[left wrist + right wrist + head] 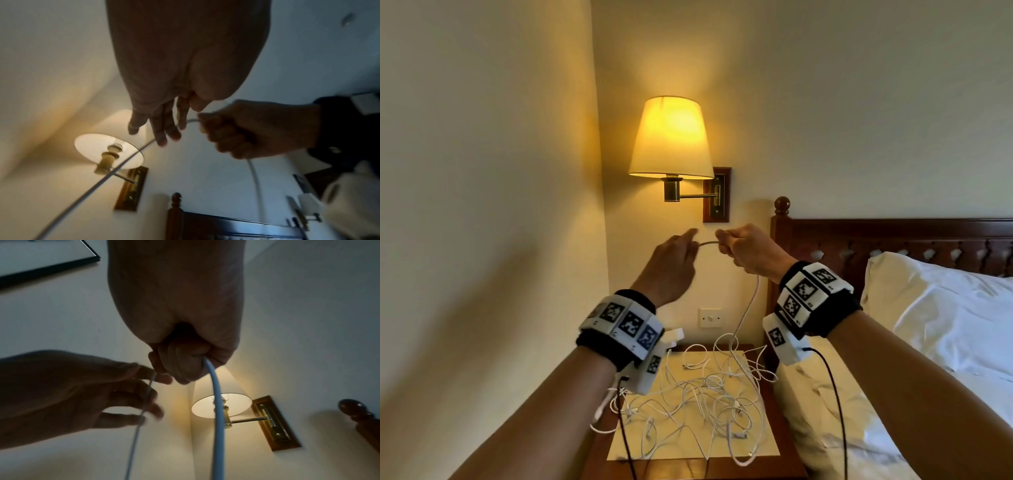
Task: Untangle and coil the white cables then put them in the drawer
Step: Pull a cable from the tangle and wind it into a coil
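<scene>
Both hands are raised in front of the wall below the lamp. My right hand (736,245) is a fist gripping one white cable (748,308), which hangs from it down to a tangle of several white cables (705,401) on the nightstand. A short span of the same cable bridges to my left hand (683,246), which pinches it between thumb and forefinger with the other fingers straight. In the right wrist view the thick cable (216,394) drops from the fist (180,366), and a thinner run crosses the left fingers (144,399). No drawer is in view.
The nightstand (787,455) has a cream top panel and sits in the corner between the left wall and the bed. A lit wall lamp (671,137) hangs just above the hands. The dark headboard (876,236), a white pillow (945,308) and a wall switch (710,318) are nearby.
</scene>
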`<state>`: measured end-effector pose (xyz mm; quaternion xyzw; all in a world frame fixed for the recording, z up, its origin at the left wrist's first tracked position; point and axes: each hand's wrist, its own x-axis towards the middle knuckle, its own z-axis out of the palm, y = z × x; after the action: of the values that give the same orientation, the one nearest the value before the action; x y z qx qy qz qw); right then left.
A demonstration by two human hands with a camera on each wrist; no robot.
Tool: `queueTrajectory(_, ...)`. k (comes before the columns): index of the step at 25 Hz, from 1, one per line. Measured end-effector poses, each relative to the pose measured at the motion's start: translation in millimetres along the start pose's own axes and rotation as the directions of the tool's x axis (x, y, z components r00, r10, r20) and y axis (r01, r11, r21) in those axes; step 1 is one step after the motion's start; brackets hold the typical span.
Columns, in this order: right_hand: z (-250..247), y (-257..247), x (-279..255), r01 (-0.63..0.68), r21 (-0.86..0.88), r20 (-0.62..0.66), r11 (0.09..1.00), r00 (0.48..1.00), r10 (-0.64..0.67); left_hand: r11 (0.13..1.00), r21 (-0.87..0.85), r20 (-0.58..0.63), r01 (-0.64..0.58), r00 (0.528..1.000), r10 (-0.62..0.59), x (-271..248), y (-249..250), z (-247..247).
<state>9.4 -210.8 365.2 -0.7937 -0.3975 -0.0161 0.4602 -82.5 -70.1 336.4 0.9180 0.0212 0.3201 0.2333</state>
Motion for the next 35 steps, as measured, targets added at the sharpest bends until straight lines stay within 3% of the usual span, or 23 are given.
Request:
queueTrajectory(2, 6.4, -4.0, 3.2, 0.003, 0.043, 0.028, 0.999, 1.000, -0.005, 0.995, -0.052, -0.077, -0.086, 0.994, 0.082, -1.0, 11.9, 10.0)
queueTrajectory(3, 4.8, -1.7, 1.6, -0.013, 0.043, 0.042, 0.999, 0.999, 0.012, 0.996, -0.059, -0.118, -0.068, 0.991, 0.060, -2.5, 7.0, 6.0)
queueTrajectory(5, -7.9, 14.1, -6.4, -0.060, -0.008, 0.017, 0.998, 0.998, 0.060, 0.996, -0.044, -0.159, 0.081, 0.983, -0.087, -4.5, -18.9, -10.1)
queueTrajectory(7, -20.9, 30.8, -17.0, -0.064, -0.048, -0.004, 0.997, 0.998, 0.064, 0.970, 0.012, -0.104, 0.242, 0.965, -0.239, -10.1, -45.6, -25.3)
queueTrajectory(9, -22.6, 34.7, -19.1, -0.060, 0.013, -0.008, 0.998, 0.998, 0.060, 0.953, 0.102, -0.011, 0.284, 0.959, -0.284, -13.8, -44.6, -28.9)
queueTrajectory(11, -13.2, 25.9, -13.3, -0.037, 0.057, -0.017, 0.998, 0.999, 0.038, 0.975, 0.058, 0.091, 0.216, 0.971, -0.220, -10.3, -16.7, -18.8)
queueTrajectory(13, -0.9, 13.1, -6.1, -0.005, 0.080, 0.000, 0.997, 1.000, 0.005, 0.997, -0.016, 0.161, 0.080, 0.984, -0.077, -7.5, 14.2, -1.9)
queueTrajectory(15, 2.1, 9.7, -5.1, -0.008, 0.091, 0.023, 0.996, 1.000, 0.006, 0.999, -0.039, 0.062, 0.014, 0.998, -0.012, -6.5, 22.3, 5.5)
queueTrajectory(18, -16.9, 32.2, -15.7, -0.100, 0.067, -0.009, 0.993, 0.995, 0.101, 0.981, -0.012, -0.107, 0.193, 0.975, -0.193, -4.5, -18.3, -16.8)
queueTrajectory(21, -27.7, 49.0, -23.8, -0.156, 0.143, -0.041, 0.977, 0.986, 0.163, 0.942, 0.130, -0.076, 0.308, 0.951, -0.300, -9.7, -40.3, -33.0)
queueTrajectory(23, -19.1, 40.5, -21.1, -0.115, 0.174, -0.035, 0.978, 0.992, 0.123, 0.968, 0.047, 0.026, 0.247, 0.968, -0.248, -11.1, -15.4, -25.9)
queueTrajectory(25, -10.5, 25.2, -15.2, -0.071, 0.172, -0.051, 0.982, 0.995, 0.081, 0.978, -0.079, 0.219, 0.191, 0.961, -0.170, -10.3, 10.7, -19.8)
queueTrajectory(27, -11.4, 16.8, -11.8, -0.056, 0.148, -0.069, 0.987, 0.995, 0.066, 0.984, -0.079, 0.462, 0.159, 0.881, -0.106, -9.3, 25.2, -20.2)
queueTrajectory(28, -13.3, 15.4, -11.8, -0.054, 0.136, -0.071, 0.989, 0.995, 0.064, 0.983, -0.092, 0.507, 0.161, 0.857, -0.093, -8.4, 26.2, -18.5)
queueTrajectory(32, -8.2, 14.4, -13.5, -0.018, 0.142, -0.005, 0.990, 1.000, 0.019, 0.953, -0.266, 0.265, 0.145, 0.962, -0.073, -7.0, 27.6, 4.7)
queueTrajectory(35, -4.9, 18.1, -16.4, -0.046, 0.236, 0.061, 0.971, 0.998, 0.032, 0.819, -0.499, 0.278, 0.283, 0.948, -0.158, -7.5, 22.4, 10.1)
